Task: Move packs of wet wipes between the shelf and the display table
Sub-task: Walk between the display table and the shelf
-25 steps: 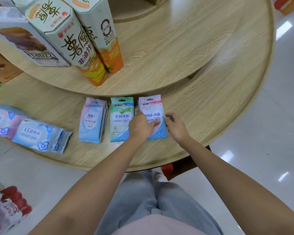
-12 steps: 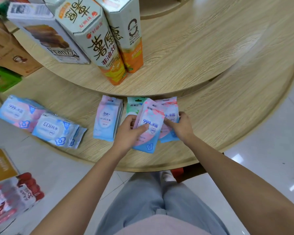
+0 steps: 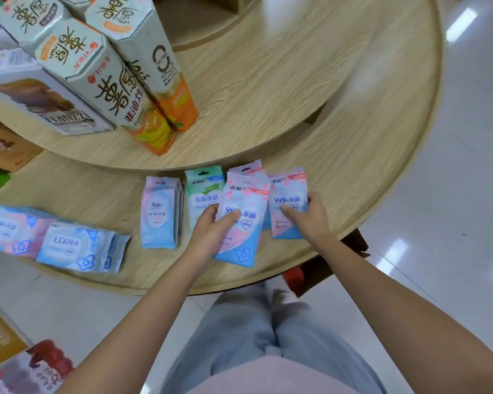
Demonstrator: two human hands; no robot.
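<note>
My left hand [image 3: 209,233] grips a pink and blue pack of wet wipes [image 3: 244,223], lifted above the lower tier of the round wooden display table [image 3: 367,166]. My right hand [image 3: 308,217] holds a second pink and blue pack [image 3: 286,200] just to the right of it. Behind these two, the top of another pink pack [image 3: 246,167] shows. A green pack [image 3: 202,191] lies partly under my left hand, and a pale pink and blue pack [image 3: 160,214] lies further left.
Two larger blue wipe packs [image 3: 74,245] [image 3: 9,228] lie at the left of the lower tier. Tall snack boxes [image 3: 117,89] and a flat white box [image 3: 46,106] stand on the upper tier. Shiny floor lies to the right; red packages [image 3: 37,368] sit bottom left.
Both hands have taken a pink and blue pack each from the stack and pulled them apart, the left toward me, the right to the right.
</note>
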